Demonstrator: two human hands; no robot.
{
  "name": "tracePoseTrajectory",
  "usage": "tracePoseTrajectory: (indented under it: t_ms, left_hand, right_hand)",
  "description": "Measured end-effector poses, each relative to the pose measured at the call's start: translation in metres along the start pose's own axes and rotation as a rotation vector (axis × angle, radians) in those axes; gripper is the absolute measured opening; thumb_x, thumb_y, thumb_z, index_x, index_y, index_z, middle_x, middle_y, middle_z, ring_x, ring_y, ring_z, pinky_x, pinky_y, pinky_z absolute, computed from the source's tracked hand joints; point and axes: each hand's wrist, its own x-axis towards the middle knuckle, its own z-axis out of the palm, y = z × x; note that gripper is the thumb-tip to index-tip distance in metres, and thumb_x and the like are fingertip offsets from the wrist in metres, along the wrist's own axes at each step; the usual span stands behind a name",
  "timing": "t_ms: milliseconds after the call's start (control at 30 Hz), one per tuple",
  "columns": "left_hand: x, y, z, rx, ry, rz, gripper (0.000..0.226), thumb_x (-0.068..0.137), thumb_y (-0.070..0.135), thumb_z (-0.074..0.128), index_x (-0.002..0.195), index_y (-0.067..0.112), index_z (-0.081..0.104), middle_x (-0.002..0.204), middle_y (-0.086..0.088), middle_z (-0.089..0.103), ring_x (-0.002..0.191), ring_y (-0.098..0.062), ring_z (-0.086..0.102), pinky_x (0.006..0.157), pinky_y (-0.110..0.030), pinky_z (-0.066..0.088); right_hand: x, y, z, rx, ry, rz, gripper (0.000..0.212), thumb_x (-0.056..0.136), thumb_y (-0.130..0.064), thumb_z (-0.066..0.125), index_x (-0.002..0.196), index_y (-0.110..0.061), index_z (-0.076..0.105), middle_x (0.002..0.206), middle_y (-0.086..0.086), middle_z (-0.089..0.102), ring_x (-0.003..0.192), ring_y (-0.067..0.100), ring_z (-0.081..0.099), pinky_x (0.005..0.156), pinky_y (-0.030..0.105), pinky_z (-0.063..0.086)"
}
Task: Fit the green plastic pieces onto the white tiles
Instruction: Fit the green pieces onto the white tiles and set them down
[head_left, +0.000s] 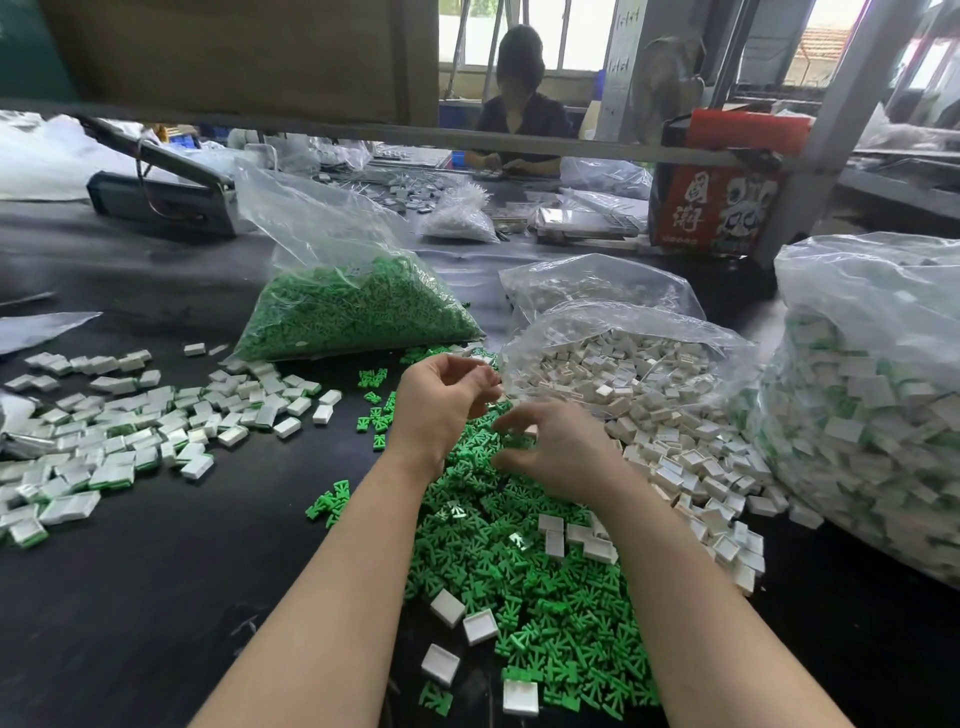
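While both hands are raised over the green pieces (524, 561), the left hand (441, 405) is seen with fingers curled; whatever is pinched there cannot be told. A green piece (517, 441) is pinched by the right hand (550, 452). White tiles (670, 447) are heaped just right of the hands.

green pieces (524, 582) glossy plastic; white tiles (675, 431) smooth plastic; bags (332, 223) clear crinkled film

Bag of pieces (358, 312) stands left of bag of tiles (623, 364).
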Motion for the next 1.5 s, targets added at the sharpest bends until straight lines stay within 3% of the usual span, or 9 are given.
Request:
tracePoseTrajectory:
  t_ms: [100, 267, 400, 533, 667, 867, 1000, 1167, 1500]
  left_hand:
    - [-0.001, 0.002, 0.003, -0.050, -0.005, -0.026, 0.005, 0.086, 0.006, 0.071, 0.091, 0.004, 0.069, 0.082, -0.013, 0.074, 0.071, -0.020, 0.071, 0.062, -0.023, 0.055]
    - [-0.005, 0.001, 0.008, -0.087, -0.041, -0.034, 0.014, 0.086, -0.001, 0.068, 0.093, 0.010, 0.072, 0.085, -0.014, 0.071, 0.071, -0.017, 0.069, 0.065, -0.019, 0.054]
    - [-0.005, 0.000, 0.009, -0.046, -0.052, -0.005, 0.019, 0.087, -0.003, 0.067, 0.102, 0.008, 0.069, 0.080, -0.009, 0.068, 0.065, -0.012, 0.068, 0.063, -0.018, 0.054]
    - [-0.005, -0.003, 0.007, 0.024, -0.041, 0.024, 0.019, 0.086, -0.001, 0.069, 0.103, 0.004, 0.062, 0.082, -0.007, 0.070, 0.070, -0.014, 0.069, 0.066, -0.023, 0.056]
    - [-0.005, -0.004, 0.003, 0.008, -0.022, 0.016, 0.011, 0.086, 0.000, 0.070, 0.092, 0.007, 0.064, 0.078, -0.006, 0.070, 0.069, -0.014, 0.069, 0.062, -0.019, 0.053]
    - [-0.006, -0.004, 0.000, 0.003, -0.046, 0.016, 0.015, 0.086, -0.001, 0.069, 0.100, 0.001, 0.068, 0.082, -0.008, 0.071, 0.067, -0.008, 0.069, 0.061, -0.015, 0.051]
    - [-0.006, -0.004, -0.002, 0.033, -0.047, 0.022, 0.014, 0.086, 0.000, 0.069, 0.098, 0.006, 0.071, 0.079, -0.005, 0.070, 0.067, -0.009, 0.068, 0.063, -0.018, 0.054]
    - [-0.006, -0.003, -0.001, 0.029, -0.049, 0.024, 0.016, 0.086, 0.000, 0.069, 0.102, 0.003, 0.071, 0.080, -0.007, 0.069, 0.064, -0.007, 0.066, 0.061, -0.017, 0.053]
    - [-0.007, -0.003, 0.000, 0.064, -0.062, 0.035, 0.013, 0.086, 0.006, 0.071, 0.097, 0.013, 0.074, 0.080, -0.007, 0.069, 0.066, -0.010, 0.064, 0.063, -0.019, 0.052]
  right_hand:
    - [0.001, -0.009, 0.006, -0.240, -0.011, -0.037, 0.038, 0.082, -0.052, 0.070, 0.117, -0.039, 0.066, 0.127, -0.003, 0.055, 0.124, 0.020, 0.044, 0.105, 0.040, 0.039]
    - [0.002, -0.014, 0.012, -0.320, 0.064, -0.092, 0.022, 0.085, -0.043, 0.066, 0.104, -0.034, 0.071, 0.112, -0.006, 0.063, 0.114, 0.018, 0.051, 0.097, 0.037, 0.041]
    - [0.002, -0.010, 0.010, -0.003, 0.130, -0.050, 0.011, 0.086, -0.029, 0.067, 0.093, -0.027, 0.075, 0.094, -0.008, 0.074, 0.088, 0.011, 0.065, 0.078, 0.023, 0.051]
    - [0.003, -0.002, 0.005, 0.163, 0.186, -0.004, 0.011, 0.085, -0.028, 0.073, 0.094, -0.024, 0.078, 0.088, -0.010, 0.075, 0.073, -0.001, 0.063, 0.057, 0.001, 0.033]
    - [0.004, 0.003, 0.005, 0.195, 0.225, 0.017, 0.008, 0.084, -0.026, 0.076, 0.091, -0.024, 0.077, 0.084, -0.010, 0.074, 0.072, -0.003, 0.063, 0.060, 0.002, 0.040]
    - [0.002, 0.003, 0.006, 0.129, 0.276, 0.041, 0.007, 0.085, -0.022, 0.073, 0.092, -0.025, 0.072, 0.086, -0.008, 0.070, 0.076, 0.005, 0.062, 0.068, 0.020, 0.051]
    - [0.001, -0.001, 0.003, 0.063, 0.144, -0.043, 0.014, 0.081, -0.036, 0.076, 0.095, -0.032, 0.075, 0.087, -0.010, 0.070, 0.075, 0.004, 0.061, 0.070, 0.024, 0.053]
    - [0.002, -0.010, 0.012, -0.220, -0.006, -0.090, 0.034, 0.084, -0.049, 0.068, 0.117, -0.040, 0.066, 0.110, -0.001, 0.061, 0.112, 0.019, 0.051, 0.098, 0.038, 0.044]
    - [0.002, -0.012, 0.015, -0.194, 0.023, -0.127, 0.020, 0.085, -0.038, 0.066, 0.102, -0.027, 0.069, 0.101, -0.004, 0.067, 0.103, 0.019, 0.056, 0.088, 0.033, 0.042]
